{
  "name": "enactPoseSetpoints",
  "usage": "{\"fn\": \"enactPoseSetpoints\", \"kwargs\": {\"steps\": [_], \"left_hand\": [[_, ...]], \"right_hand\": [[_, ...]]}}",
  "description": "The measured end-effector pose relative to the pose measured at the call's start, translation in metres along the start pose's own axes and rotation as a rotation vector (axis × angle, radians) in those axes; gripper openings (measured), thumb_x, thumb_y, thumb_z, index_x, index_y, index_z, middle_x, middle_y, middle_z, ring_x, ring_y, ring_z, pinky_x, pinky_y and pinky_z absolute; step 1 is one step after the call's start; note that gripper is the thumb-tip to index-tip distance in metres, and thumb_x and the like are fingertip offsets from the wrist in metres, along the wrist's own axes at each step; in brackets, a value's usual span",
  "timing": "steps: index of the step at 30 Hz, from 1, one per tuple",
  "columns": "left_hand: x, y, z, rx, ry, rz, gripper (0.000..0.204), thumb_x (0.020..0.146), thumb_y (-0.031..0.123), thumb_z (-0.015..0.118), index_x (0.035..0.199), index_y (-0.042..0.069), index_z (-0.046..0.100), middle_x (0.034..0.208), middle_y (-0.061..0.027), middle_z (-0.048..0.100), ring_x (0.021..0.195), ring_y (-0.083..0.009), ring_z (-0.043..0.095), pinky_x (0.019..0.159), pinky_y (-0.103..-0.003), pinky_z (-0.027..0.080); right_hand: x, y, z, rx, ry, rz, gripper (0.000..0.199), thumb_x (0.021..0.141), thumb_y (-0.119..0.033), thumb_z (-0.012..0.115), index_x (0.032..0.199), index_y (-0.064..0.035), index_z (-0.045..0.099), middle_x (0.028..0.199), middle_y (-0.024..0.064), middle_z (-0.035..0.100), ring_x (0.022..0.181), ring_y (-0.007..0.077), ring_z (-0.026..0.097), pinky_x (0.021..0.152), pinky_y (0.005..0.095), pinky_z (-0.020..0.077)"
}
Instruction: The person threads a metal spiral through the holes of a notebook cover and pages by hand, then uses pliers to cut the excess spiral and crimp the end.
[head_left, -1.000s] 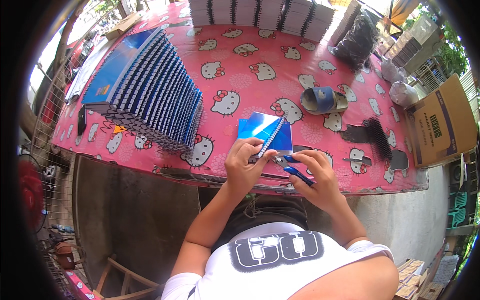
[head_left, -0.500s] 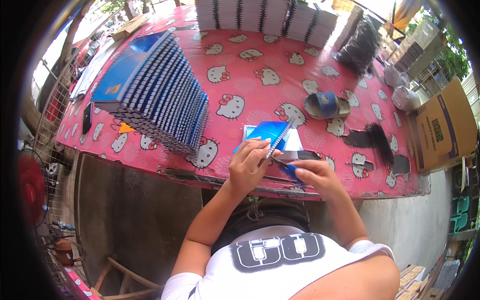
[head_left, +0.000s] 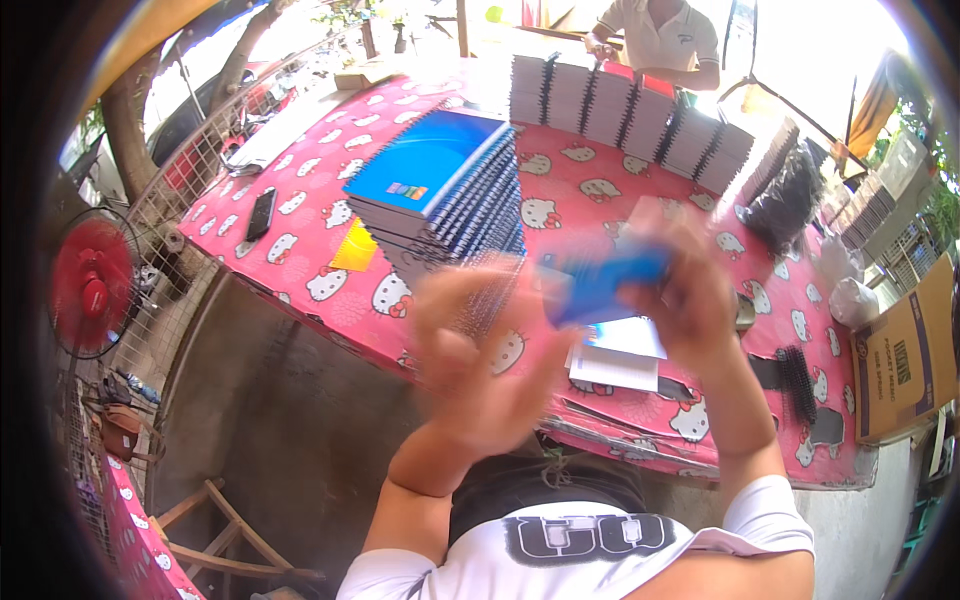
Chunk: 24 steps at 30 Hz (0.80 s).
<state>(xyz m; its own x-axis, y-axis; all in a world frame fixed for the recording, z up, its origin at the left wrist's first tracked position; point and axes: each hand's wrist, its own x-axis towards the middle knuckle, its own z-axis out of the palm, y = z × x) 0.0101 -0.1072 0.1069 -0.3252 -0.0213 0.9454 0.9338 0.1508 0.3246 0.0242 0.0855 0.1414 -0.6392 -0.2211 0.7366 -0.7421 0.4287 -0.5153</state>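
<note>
In the head view, both hands are raised above the near edge of the counter (head_left: 300, 240), which is covered with a pink cloth printed with white cartoon cats. Both hands are blurred. The right hand (head_left: 690, 290) has its fingers closed around a small blue notebook (head_left: 600, 285), held up in the air over the counter, tilted with its long side roughly level. The left hand (head_left: 480, 370) is just beside the notebook's left end, palm open and fingers spread; whether it touches the notebook cannot be told through the blur. A strip of wire spiral binding (head_left: 490, 300) shows between the left hand and the notebook.

Under the notebook some loose white sheets (head_left: 620, 355) lie on the cloth. To the left of the hands stands a leaning stack of blue spiral notebooks (head_left: 440, 190), spirals facing the person. A yellow card (head_left: 355, 245) lies beside that stack, and a dark phone (head_left: 260, 212) lies further left. A row of white notebook stacks (head_left: 640, 110) runs along the far edge, where another person in a white shirt (head_left: 660, 40) stands. Black binding combs (head_left: 795, 375) lie to the right, near a cardboard box (head_left: 905, 350). A red fan (head_left: 90, 285) stands off the left end.
</note>
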Motion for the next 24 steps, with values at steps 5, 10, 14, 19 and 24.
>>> {"fn": "enactPoseSetpoints", "kwargs": {"steps": [5,10,14,19,24], "left_hand": [[0.058,-0.083,-0.038,-0.095,0.415,-0.526,0.061,0.099,0.050,0.043,0.137,0.002,0.045,0.136,-0.0149,0.049,0.121,-0.0259,0.051,0.099,-0.038,0.040],[0.074,-0.099,-0.021,0.195,0.373,-0.635,0.064,0.098,0.056,0.042,0.094,-0.003,0.067,0.086,-0.0134,0.067,0.084,-0.0212,0.061,0.084,-0.034,0.046],[0.066,-0.099,-0.022,0.007,0.458,-0.520,0.041,0.097,0.039,0.056,0.103,-0.001,0.055,0.087,-0.0120,0.061,0.079,-0.0164,0.055,0.078,-0.030,0.047],[0.031,-0.054,-0.066,-0.007,0.598,-0.126,0.038,0.100,0.026,0.048,0.127,0.002,0.039,0.112,-0.0158,0.059,0.093,-0.0232,0.057,0.083,-0.037,0.048],[-0.029,0.016,-0.046,-0.454,0.431,-0.003,0.029,0.102,0.040,0.039,0.113,0.014,0.044,0.083,-0.0099,0.058,0.072,-0.0194,0.055,0.067,-0.035,0.051]], "right_hand": [[0.117,0.040,0.037,0.284,0.261,0.481,0.047,0.084,-0.024,0.072,0.119,-0.0002,0.051,0.103,0.0142,0.061,0.096,0.0213,0.061,0.075,0.0319,0.0519],[0.120,0.100,0.088,0.058,0.197,0.182,0.050,0.090,-0.035,0.059,0.118,0.0052,0.050,0.105,0.0195,0.058,0.099,0.0286,0.057,0.086,0.0400,0.0466],[0.114,0.076,0.082,-0.285,0.180,0.075,0.048,0.093,-0.038,0.053,0.120,0.0025,0.050,0.115,0.0218,0.052,0.112,0.0359,0.049,0.096,0.0461,0.0396],[0.006,0.049,0.026,-0.629,-0.320,-0.008,0.048,0.078,-0.027,0.075,0.121,-0.0135,0.057,0.125,0.0190,0.048,0.115,0.0370,0.048,0.095,0.0487,0.0420],[-0.106,0.072,0.043,-0.574,-0.722,0.295,0.046,0.071,-0.019,0.077,0.115,-0.0152,0.065,0.124,0.0187,0.049,0.109,0.0353,0.051,0.091,0.0449,0.0488]]}}
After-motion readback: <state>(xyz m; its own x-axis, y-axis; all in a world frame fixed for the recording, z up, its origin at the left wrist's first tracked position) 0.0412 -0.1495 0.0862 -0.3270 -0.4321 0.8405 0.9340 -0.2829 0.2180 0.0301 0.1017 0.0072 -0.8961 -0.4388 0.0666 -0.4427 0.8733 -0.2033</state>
